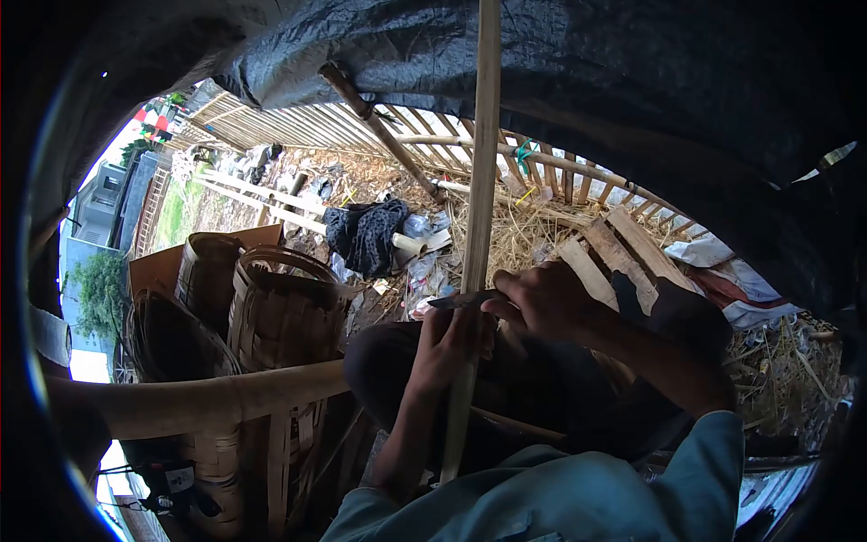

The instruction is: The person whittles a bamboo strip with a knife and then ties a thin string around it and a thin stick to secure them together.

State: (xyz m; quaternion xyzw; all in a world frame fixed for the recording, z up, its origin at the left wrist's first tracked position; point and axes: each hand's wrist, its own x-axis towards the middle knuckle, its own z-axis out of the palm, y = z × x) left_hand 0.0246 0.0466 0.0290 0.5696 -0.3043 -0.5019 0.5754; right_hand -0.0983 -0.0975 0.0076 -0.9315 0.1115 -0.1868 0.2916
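A long, pale bamboo strip (pixel 482 163) runs upright through the middle of the view, from the top edge down to my lap. My left hand (pixel 444 350) is closed around its lower part, just below a knife. The knife (pixel 459 300) lies crosswise over the strip, its dark blade pointing left. My right hand (pixel 547 303) grips the knife's handle, which is mostly hidden by the fingers. Both hands are close together above my dark-clothed knees.
Woven bamboo baskets (pixel 287 312) stand at the left behind a thick bamboo pole (pixel 226 397). A dark tarp (pixel 632 81) hangs overhead. Wooden slats (pixel 623 257), straw and a dark cloth (pixel 368 235) lie on the littered ground before a bamboo fence (pixel 316 126).
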